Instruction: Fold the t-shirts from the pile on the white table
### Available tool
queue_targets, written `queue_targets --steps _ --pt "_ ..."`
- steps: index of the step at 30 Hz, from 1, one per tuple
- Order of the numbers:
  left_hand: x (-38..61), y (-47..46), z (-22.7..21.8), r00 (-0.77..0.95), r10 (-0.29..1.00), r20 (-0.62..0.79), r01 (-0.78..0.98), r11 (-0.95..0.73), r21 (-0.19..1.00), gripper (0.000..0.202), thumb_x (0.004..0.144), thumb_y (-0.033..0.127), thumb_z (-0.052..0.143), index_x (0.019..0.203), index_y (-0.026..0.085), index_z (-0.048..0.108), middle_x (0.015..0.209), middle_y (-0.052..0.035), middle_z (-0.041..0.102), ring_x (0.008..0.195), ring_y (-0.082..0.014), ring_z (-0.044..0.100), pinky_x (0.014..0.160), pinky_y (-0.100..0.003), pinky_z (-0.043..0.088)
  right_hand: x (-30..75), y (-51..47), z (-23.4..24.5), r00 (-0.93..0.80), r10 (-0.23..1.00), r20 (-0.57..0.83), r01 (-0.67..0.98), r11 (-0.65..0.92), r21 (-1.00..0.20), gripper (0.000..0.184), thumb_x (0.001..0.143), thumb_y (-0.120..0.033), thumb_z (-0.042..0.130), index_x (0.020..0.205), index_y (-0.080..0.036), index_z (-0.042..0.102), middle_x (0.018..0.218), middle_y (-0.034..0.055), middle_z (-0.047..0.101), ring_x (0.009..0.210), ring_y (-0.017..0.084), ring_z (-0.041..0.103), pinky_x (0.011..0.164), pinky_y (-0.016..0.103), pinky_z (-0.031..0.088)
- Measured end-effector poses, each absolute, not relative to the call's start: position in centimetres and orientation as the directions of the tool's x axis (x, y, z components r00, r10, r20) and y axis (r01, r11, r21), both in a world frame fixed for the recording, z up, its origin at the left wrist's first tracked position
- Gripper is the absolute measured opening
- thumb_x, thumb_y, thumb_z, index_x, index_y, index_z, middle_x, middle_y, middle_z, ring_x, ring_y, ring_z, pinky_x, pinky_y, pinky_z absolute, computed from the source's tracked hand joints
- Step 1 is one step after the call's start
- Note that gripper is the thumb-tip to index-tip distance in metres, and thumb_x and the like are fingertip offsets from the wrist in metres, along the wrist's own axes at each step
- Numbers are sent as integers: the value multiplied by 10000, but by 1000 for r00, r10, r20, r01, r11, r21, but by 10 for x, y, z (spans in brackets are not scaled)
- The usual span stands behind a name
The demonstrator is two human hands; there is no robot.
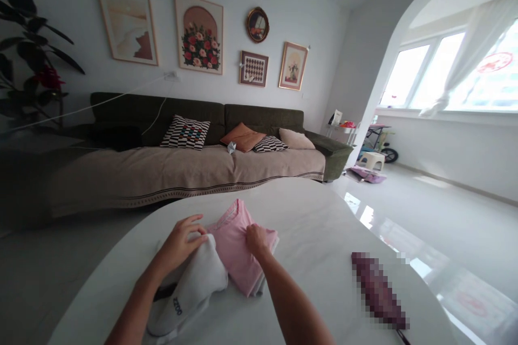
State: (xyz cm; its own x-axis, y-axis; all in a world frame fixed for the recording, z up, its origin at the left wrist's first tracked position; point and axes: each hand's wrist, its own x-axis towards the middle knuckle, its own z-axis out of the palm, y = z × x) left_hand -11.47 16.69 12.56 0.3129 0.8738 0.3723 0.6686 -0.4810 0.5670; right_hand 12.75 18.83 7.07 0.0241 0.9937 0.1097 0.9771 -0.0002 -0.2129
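A folded pink shirt [232, 245] lies on the white tabletop, its neckline toward the sofa. Grey cloth [259, 287] shows beneath its lower right edge. My right hand [257, 240] is closed on the shirt's right side, fingers curled into the fabric. To the left, my left hand [186, 240] has its fingers apart over the top of a crumpled white garment [198, 280] with dark lettering. Its fingertips are close to the shirt's left edge; whether they touch the white cloth is hard to tell. Something dark is partly covered under my left forearm.
The round white table [311, 226] has a curved edge. At its right lies a pixelated dark red object [378, 291]. Beyond stands a green sofa [263, 116] with several cushions and a beige cover. A white stool [372, 160] sits on the glossy floor by the archway.
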Motion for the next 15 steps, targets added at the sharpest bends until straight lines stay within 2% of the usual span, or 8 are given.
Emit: queue_targets --steps 4,5,6,8,10,11,13,15 --pt "-83 169 107 378 815 439 686 -565 458 202 741 369 538 692 226 672 1400 -64 407 1344 -337 195 1052 -510 253 91 171 108 -52 951 305 903 176 -392 186 919 -205 413 937 -151 590 945 48 628 858 135 598 767 281 482" --pt "-80 171 105 379 798 469 676 -585 448 204 751 358 516 713 227 668 1379 -66 432 1334 -334 226 1040 -503 277 79 165 119 -96 929 358 870 253 -422 199 924 -201 390 938 -174 587 953 33 632 860 117 598 767 239 471" --pt "-81 174 105 362 786 502 667 -594 450 207 759 350 494 743 229 661 1316 -78 496 1292 -324 318 1014 -483 323 69 159 129 -136 902 409 830 330 -450 208 929 -217 373 969 -202 577 988 13 631 878 100 596 764 204 462" --pt "-95 179 110 213 772 599 674 -560 482 215 762 352 467 794 225 637 1066 -86 628 1064 -282 545 904 -418 439 63 148 140 -113 866 487 742 399 -539 253 941 -236 322 1113 -244 506 1084 -7 609 924 78 591 743 166 457" --pt "-125 179 118 -57 713 699 708 -465 532 230 770 375 453 820 207 603 865 -76 627 869 -266 597 806 -405 479 83 139 135 76 885 459 708 276 -650 332 928 -200 293 1240 -234 403 1171 24 573 965 84 584 752 176 459" --pt "-142 178 122 -210 644 735 728 -399 558 233 777 385 452 831 202 587 832 -75 609 854 -276 588 799 -421 474 100 136 127 206 896 394 710 140 -691 363 907 -178 315 1263 -214 381 1193 51 559 981 99 581 771 193 456" --pt "-176 174 130 -438 470 766 755 -269 598 227 791 390 461 861 202 567 864 -82 588 941 -314 551 847 -469 435 138 132 101 337 901 272 717 -59 -694 384 819 -138 440 1202 -123 453 1163 146 568 1013 190 574 820 279 446" --pt "-197 173 130 -507 395 766 768 -197 609 215 782 394 487 876 217 566 909 -76 589 1017 -333 519 890 -485 404 165 130 76 366 916 166 720 -165 -674 345 705 -108 554 1049 -87 563 992 171 633 933 267 602 762 329 460"
